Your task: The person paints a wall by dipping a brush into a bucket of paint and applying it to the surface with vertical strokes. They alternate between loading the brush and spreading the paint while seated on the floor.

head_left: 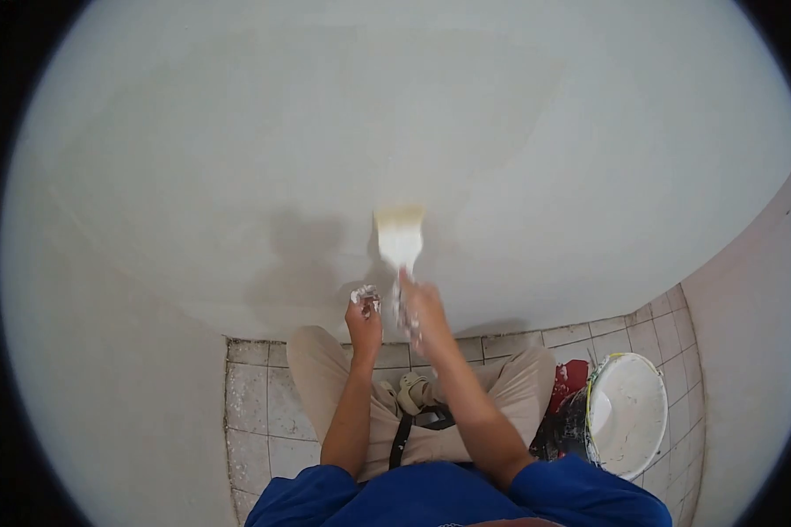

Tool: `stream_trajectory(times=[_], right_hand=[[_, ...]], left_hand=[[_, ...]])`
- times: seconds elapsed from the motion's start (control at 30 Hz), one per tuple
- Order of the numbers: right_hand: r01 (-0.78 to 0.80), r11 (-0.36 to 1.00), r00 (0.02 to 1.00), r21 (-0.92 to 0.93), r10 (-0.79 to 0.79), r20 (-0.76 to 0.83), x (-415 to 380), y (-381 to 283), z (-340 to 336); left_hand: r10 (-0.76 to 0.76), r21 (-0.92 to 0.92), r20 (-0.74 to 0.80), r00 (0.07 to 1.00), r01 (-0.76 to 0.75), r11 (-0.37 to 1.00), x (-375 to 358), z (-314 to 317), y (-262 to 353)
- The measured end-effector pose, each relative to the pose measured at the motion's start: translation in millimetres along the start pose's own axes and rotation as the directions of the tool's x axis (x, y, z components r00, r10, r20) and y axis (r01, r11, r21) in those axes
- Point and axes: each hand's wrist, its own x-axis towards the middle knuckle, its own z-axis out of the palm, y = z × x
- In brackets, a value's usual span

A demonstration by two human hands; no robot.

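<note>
Blue shirt sleeves (466, 496) sit closest to the lens at bottom centre, over beige trousers (510, 386) with knees bent above a tiled floor (255, 413); a sandalled foot with black strap shows between the legs, details small. No readable writing, brand or label anywhere in view. Far left is only the pale plastered wall (237, 132), curving with lens distortion, with a darker damp-looking patch (303, 255) just left of the hands. Left hand (365, 312) is raised against the wall, fingers curled shut around a small white-smeared lump (366, 294), too small to identify. Just to its right, the right hand (420, 307) is closed around the handle of a wide paintbrush (399, 235), bristles up and pressed against the wall, bristles whitish with a yellowish tip edge, hand spattered with white. Further right on the floor stands a white bucket (628, 413), its interior coated white, level of contents cannot be told; a thin greenish handle runs along its rim. Red and black item (567, 382) lies touching the bucket's left side, partly hidden by the knee.
</note>
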Motion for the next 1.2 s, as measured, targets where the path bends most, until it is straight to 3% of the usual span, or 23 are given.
stream_trajectory(times=[0.07, 0.17, 0.23, 0.33, 0.47, 0.57, 0.67, 0.77, 0.87, 0.97, 1.03, 1.1, 1.2], right_hand=[[-0.182, 0.983, 0.983, 0.015, 0.182, 0.034, -8.8, 41.0, -22.8], [-0.166, 0.985, 0.985, -0.047, 0.168, 0.035, -24.4, 16.2, -27.4], [0.004, 0.998, 1.000, -0.058, -0.003, 0.016, -36.8, -36.2, -7.4], [0.311, 0.951, 0.940, 0.007, -0.308, 0.145, -39.6, -100.9, 18.5], [0.548, 0.836, 0.828, -0.024, -0.538, 0.156, 14.9, -110.9, 25.0], [0.575, 0.800, 0.813, -0.169, -0.583, 0.006, 42.0, -79.5, 20.6], [0.438, 0.880, 0.885, -0.186, -0.458, -0.086, 42.1, -44.8, 4.6], [0.431, 0.879, 0.883, -0.206, -0.457, -0.103, 58.3, 24.4, -13.8], [0.351, 0.935, 0.934, -0.040, -0.353, -0.059, 45.6, 59.7, -31.3], [0.426, 0.902, 0.896, 0.064, -0.412, -0.167, 23.8, 9.6, -8.2], [0.543, 0.836, 0.840, 0.082, -0.538, -0.070, 22.1, -35.3, 4.7], [0.703, 0.707, 0.709, -0.071, -0.705, -0.001, 31.4, -68.9, 16.9], [0.634, 0.758, 0.759, -0.155, -0.648, -0.065, 44.8, -70.2, 23.8]], left_hand=[[-0.115, -0.007, 0.008, 0.993, 0.115, 0.993, -1.0, -3.8, 8.4], [0.055, -0.042, -0.016, 0.998, -0.055, 0.998, -0.9, -4.1, 1.0], [0.018, -0.038, -0.002, 1.000, -0.018, 0.999, -3.2, -2.7, 5.1], [0.015, -0.005, 0.016, 1.000, -0.015, 1.000, -4.7, -5.3, -1.0], [-0.007, -0.020, 0.049, 0.999, 0.008, 1.000, 0.0, -4.5, -1.3], [0.032, -0.047, -0.026, 0.999, -0.033, 0.998, -1.8, -0.7, 7.5], [0.011, 0.046, -0.009, 1.000, -0.010, 0.999, -1.5, -4.9, 1.5], [-0.013, 0.068, 0.016, 1.000, 0.012, 0.998, -3.0, -6.0, 5.7], [0.016, 0.027, -0.017, 1.000, -0.016, 1.000, -4.2, -4.7, 12.5], [0.003, -0.015, -0.038, 0.999, -0.004, 1.000, 0.3, -4.6, -0.8], [-0.019, 0.007, -0.014, 1.000, 0.019, 1.000, -2.1, -2.9, 3.6], [-0.025, 0.054, -0.002, 1.000, 0.025, 0.998, -3.4, -4.5, 9.9], [-0.017, 0.091, -0.006, 1.000, 0.017, 0.996, -2.5, -2.2, 11.5]])
